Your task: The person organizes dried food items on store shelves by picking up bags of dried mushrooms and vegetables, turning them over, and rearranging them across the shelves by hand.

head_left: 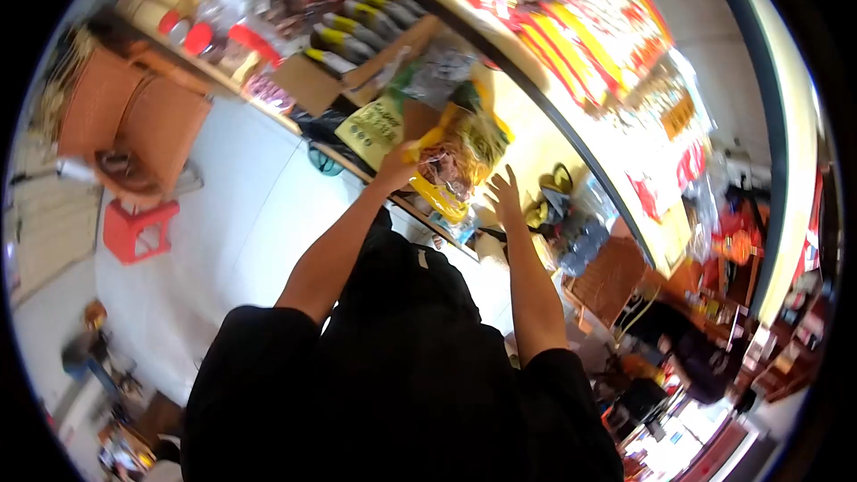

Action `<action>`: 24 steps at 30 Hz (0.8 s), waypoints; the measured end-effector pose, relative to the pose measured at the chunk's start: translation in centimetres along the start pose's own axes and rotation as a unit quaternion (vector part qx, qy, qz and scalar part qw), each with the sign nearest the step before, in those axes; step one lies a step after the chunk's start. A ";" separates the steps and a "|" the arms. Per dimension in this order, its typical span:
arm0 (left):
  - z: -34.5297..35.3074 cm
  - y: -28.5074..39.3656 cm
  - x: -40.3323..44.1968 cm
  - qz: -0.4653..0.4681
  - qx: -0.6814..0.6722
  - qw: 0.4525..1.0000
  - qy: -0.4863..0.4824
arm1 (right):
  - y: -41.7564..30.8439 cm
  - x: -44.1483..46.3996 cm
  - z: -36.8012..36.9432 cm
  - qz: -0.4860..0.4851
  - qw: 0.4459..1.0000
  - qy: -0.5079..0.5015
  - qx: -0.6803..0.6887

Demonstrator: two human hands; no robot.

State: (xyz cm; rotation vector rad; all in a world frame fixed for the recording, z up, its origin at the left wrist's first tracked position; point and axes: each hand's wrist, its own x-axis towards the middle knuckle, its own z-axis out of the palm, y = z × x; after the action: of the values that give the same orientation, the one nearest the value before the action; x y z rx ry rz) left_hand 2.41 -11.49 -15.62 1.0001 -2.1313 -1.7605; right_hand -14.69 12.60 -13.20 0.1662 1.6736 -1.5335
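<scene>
A yellow-edged plastic bag [460,156] with brownish and pale contents, seen through its clear front, is at the edge of the shelf. My left hand [399,166] grips its left side with the fingers closed on the yellow edge. My right hand [505,195] is just right of the bag, fingers spread, holding nothing. Behind the left hand lies a yellow-green printed package [370,131]. An open cardboard box [308,85] stands beyond it, next to a row of yellow and grey packets [366,22].
Red and yellow packages [598,36] lie on the upper shelf. A red stool [140,230] and a brown chair [134,120] stand at the left; another brown chair [609,277] is at the right. A person [87,357] is at the lower left.
</scene>
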 end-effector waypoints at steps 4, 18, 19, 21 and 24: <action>-2.6 -3.3 -0.9 -0.095 0.059 0.993 0.022 | 0.8 -0.2 1.8 0.007 0.993 -0.022 -0.113; -6.2 -16.1 -35.0 -0.527 -0.260 0.778 -0.222 | 3.6 -5.1 8.0 0.029 0.948 -0.204 -0.244; -4.8 -12.9 -37.3 -0.551 -0.295 0.746 -0.229 | 2.9 -5.4 8.6 0.029 0.947 -0.201 -0.249; -2.1 -7.5 -40.3 -0.550 -0.369 0.722 -0.198 | -0.1 -7.2 11.7 -0.020 0.926 -0.278 -0.254; -0.4 -1.9 -41.6 -0.532 -0.450 0.705 -0.134 | -5.0 -11.6 15.8 -0.028 0.868 -0.400 -0.294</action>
State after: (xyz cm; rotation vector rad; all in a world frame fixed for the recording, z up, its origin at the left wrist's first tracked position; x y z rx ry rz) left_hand 34.52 13.43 -6.53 1.7838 -0.2668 -3.0277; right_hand -2.75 2.53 -0.41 -0.7524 1.3568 -0.8523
